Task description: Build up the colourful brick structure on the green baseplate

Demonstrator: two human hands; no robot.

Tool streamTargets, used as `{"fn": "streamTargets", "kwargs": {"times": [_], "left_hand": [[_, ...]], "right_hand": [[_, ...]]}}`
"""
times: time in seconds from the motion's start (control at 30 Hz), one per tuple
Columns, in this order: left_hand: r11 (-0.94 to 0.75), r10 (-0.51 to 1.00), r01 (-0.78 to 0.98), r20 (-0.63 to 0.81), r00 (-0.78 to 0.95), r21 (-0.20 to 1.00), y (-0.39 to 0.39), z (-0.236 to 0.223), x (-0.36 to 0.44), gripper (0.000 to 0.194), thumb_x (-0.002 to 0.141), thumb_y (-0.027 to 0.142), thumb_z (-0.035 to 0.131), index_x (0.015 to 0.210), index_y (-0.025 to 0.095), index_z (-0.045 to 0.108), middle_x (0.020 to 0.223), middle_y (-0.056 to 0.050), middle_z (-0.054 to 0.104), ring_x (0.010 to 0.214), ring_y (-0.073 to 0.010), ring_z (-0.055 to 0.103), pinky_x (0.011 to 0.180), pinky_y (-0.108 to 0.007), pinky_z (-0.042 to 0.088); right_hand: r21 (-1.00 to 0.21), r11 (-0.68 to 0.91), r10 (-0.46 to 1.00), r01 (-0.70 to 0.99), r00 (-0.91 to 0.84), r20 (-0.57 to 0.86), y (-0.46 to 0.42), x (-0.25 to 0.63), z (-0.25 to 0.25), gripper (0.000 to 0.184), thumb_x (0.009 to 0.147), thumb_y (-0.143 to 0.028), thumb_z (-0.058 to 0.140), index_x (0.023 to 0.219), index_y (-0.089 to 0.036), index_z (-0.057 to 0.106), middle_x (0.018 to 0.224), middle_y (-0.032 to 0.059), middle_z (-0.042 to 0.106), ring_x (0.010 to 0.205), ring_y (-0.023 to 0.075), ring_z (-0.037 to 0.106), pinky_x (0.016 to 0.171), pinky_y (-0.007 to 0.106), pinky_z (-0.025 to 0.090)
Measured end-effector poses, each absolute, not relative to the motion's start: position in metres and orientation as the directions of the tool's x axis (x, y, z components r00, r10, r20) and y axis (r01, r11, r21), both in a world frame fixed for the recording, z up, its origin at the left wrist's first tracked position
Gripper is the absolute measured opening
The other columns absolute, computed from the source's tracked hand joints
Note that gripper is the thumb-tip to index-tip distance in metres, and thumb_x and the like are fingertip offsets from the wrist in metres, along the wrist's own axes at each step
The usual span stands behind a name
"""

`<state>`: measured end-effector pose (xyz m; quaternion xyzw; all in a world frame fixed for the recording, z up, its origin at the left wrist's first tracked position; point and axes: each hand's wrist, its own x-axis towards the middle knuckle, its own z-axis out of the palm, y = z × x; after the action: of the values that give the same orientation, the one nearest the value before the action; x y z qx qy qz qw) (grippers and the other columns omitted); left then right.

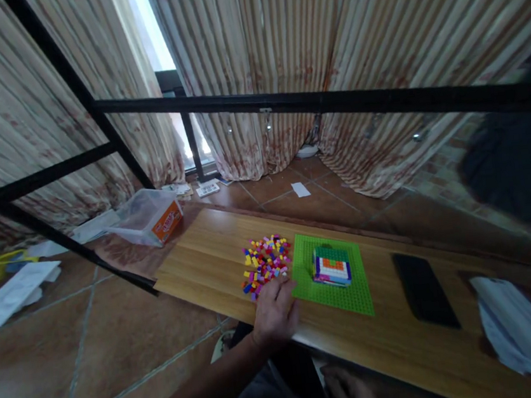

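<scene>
My left hand [274, 310] bends its fingers at the near edge of a loose heap of small multicoloured plastic bricks [265, 259] on the wooden worktop [199, 251]; I cannot tell whether it grips one. My right hand [350, 394] is low beyond the worktop's near edge, its grasp unclear. Just beside the heap, a bright-green studded baseplate [361, 290] carries a block of white, green, orange and purple bricks [331, 267].

One head-worn camera looks forward and down over the table [199, 251] toward curtains [257, 40].
</scene>
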<state>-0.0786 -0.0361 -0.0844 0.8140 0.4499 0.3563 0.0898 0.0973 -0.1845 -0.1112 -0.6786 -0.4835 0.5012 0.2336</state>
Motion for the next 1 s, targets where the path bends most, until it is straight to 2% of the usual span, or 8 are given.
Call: {"fn": "streamTargets", "kwargs": {"times": [0.1,0.17,0.27,0.4,0.53,0.6,0.87,1.0], "left_hand": [[-0.432,0.854,0.81,0.468,0.227,0.396,-0.03,-0.084,-0.107,0.075,0.075,0.041,0.072,0.139,0.014,0.045,0.138,-0.022,0.049,0.123,-0.0359,0.05,0.103,-0.053,0.041],[-0.357,0.885,0.865,0.424,0.193,0.352,-0.023,-0.086,-0.123,0.092,0.065,0.053,0.077,0.142,0.014,0.043,0.144,-0.024,0.044,0.128,-0.0406,0.045,0.105,-0.057,0.036],[-0.299,0.913,0.903,0.366,0.177,0.308,-0.012,-0.088,-0.137,0.103,0.06,0.063,0.077,0.144,0.015,0.041,0.15,-0.024,0.037,0.136,-0.0426,0.037,0.109,-0.058,0.031],[-0.296,0.928,0.906,0.315,0.199,0.302,0.005,-0.086,-0.138,0.102,0.066,0.067,0.069,0.146,0.013,0.037,0.154,-0.024,0.033,0.14,-0.0407,0.032,0.111,-0.057,0.028],[-0.316,0.93,0.9,0.286,0.231,0.3,0.025,-0.084,-0.135,0.096,0.073,0.065,0.063,0.148,0.012,0.035,0.152,-0.023,0.037,0.141,-0.0388,0.032,0.111,-0.057,0.027],[-0.332,0.928,0.896,0.275,0.253,0.295,0.032,-0.084,-0.134,0.096,0.074,0.065,0.063,0.149,0.013,0.034,0.152,-0.022,0.037,0.142,-0.0384,0.031,0.111,-0.058,0.026],[-0.344,0.928,0.895,0.248,0.278,0.285,0.039,-0.082,-0.129,0.098,0.072,0.069,0.063,0.149,0.016,0.033,0.155,-0.02,0.034,0.14,-0.039,0.032,0.11,-0.06,0.026],[-0.387,0.91,0.876,0.273,0.312,0.288,0.041,-0.08,-0.125,0.097,0.072,0.069,0.064,0.147,0.015,0.035,0.152,-0.022,0.039,0.139,-0.0386,0.035,0.11,-0.058,0.027]], "right_hand": [[-0.849,-0.366,0.928,0.382,0.079,-0.364,-0.175,0.098,-0.108,0.055,0.084,-0.066,0.05,0.1,-0.02,0.074,0.081,0.0081,0.075,0.079,0.0247,0.071,0.071,0.03,0.055],[-0.866,-0.29,0.957,0.407,0.114,-0.267,-0.161,0.091,-0.091,0.052,0.086,-0.062,0.049,0.105,-0.02,0.073,0.091,0.0094,0.075,0.084,0.024,0.071,0.077,0.031,0.055],[-0.854,-0.128,0.99,0.505,0.122,-0.076,-0.114,0.072,-0.057,0.04,0.091,-0.049,0.046,0.106,-0.022,0.071,0.108,0.0095,0.073,0.1,0.0236,0.068,0.087,0.032,0.052],[-0.665,0.022,0.992,0.746,0.069,0.11,-0.025,0.048,-0.031,0.033,0.094,-0.03,0.041,0.11,-0.018,0.068,0.109,0.0111,0.071,0.097,0.0227,0.068,0.088,0.034,0.049],[-0.403,-0.057,0.992,0.913,0.096,0.078,0.041,0.034,-0.035,0.029,0.094,-0.023,0.046,0.116,-0.016,0.064,0.111,0.0128,0.069,0.101,0.0219,0.066,0.09,0.031,0.046],[-0.363,-0.097,0.991,0.927,0.124,0.052,0.057,0.03,-0.042,0.028,0.093,-0.024,0.05,0.116,-0.015,0.063,0.109,0.0142,0.069,0.098,0.0223,0.066,0.086,0.03,0.046],[-0.38,-0.143,0.986,0.914,0.166,0.028,0.057,0.031,-0.056,0.02,0.093,-0.027,0.052,0.106,-0.022,0.066,0.103,0.0085,0.07,0.092,0.0208,0.066,0.079,0.029,0.046],[-0.561,-0.055,0.969,0.826,0.179,0.168,0.035,0.031,-0.053,0.022,0.093,-0.027,0.05,0.105,-0.023,0.068,0.1,0.0071,0.069,0.091,0.0195,0.065,0.081,0.03,0.048]]}}
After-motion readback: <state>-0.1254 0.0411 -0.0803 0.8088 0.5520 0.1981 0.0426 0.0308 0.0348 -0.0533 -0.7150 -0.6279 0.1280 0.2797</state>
